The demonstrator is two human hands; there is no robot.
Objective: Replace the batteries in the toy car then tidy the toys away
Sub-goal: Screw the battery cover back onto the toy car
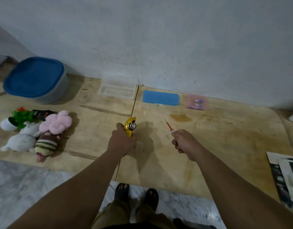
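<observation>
My left hand (pixel 121 142) grips a yellow toy car (pixel 131 126) above the middle of the wooden tabletop (pixel 225 146), turned on its side so a wheel faces me. My right hand (pixel 183 142) pinches a small red screwdriver (pixel 169 125) whose tip points up and away, a short distance right of the car. A small pink box (pixel 197 101) holding purple batteries lies by the wall at the right. A heap of plush toys (pixel 36 131) lies at the left. A grey bin with a blue lid (pixel 35 78) stands at the back left.
An open clear plastic case (pixel 117 88) and a shut blue case (pixel 160 97) lie along the wall. Printed papers (pixel 284 176) hang over the table's right edge. My feet (pixel 136 194) stand on the marble floor below the front edge.
</observation>
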